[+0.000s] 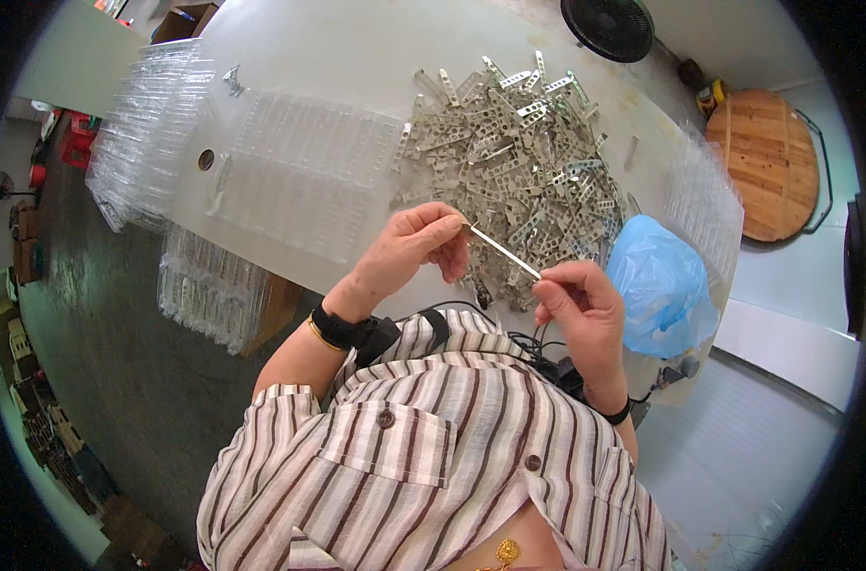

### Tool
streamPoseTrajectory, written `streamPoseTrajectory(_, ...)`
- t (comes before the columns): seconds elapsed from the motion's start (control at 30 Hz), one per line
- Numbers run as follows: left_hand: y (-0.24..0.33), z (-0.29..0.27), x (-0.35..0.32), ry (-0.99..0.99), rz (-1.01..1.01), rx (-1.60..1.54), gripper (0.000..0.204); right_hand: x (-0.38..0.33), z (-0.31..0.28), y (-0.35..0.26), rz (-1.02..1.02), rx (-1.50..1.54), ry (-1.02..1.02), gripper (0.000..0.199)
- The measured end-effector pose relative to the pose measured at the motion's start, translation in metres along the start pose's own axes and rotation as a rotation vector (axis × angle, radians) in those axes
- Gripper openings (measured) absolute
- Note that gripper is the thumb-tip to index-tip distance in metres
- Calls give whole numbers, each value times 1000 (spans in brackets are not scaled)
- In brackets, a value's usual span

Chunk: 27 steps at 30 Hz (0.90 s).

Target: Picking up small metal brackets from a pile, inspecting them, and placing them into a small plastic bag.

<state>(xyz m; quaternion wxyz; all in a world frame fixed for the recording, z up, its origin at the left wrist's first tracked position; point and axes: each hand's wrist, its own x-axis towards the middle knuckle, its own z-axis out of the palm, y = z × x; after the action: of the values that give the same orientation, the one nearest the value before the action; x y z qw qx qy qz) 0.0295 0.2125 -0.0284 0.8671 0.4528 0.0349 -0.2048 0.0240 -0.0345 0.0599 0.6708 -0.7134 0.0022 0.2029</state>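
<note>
The striped shirt [395,495] lies nearest. The left hand [418,240] pinches one end of a thin pale strip [505,252], held slantwise above the near side of the metal pieces [533,181]; the right hand [585,305] pinches its other end. Light, even fingertip pressure should keep it straight, well clear of the blue bag [659,285].

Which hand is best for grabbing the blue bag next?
Probably the right hand: it is close beside the blue bag. The left hand is farther off; both pinch the pale strip.
</note>
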Motion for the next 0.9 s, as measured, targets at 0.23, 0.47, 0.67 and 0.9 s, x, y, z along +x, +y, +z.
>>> streamPoseTrajectory(0.23,-5,-1,5,-15,-25,-159,26,-1,5,-17,-350,-548,-154,15)
streamPoseTrajectory(0.47,-13,5,12,-53,-54,-250,26,9,5,-19,-540,-722,-374,12)
streamPoseTrajectory(0.67,-24,15,14,-48,-96,-188,33,17,3,0,-587,-707,-450,7)
streamPoseTrajectory(0.9,-48,37,24,11,-160,-72,34,28,2,33,-535,-625,-548,8)
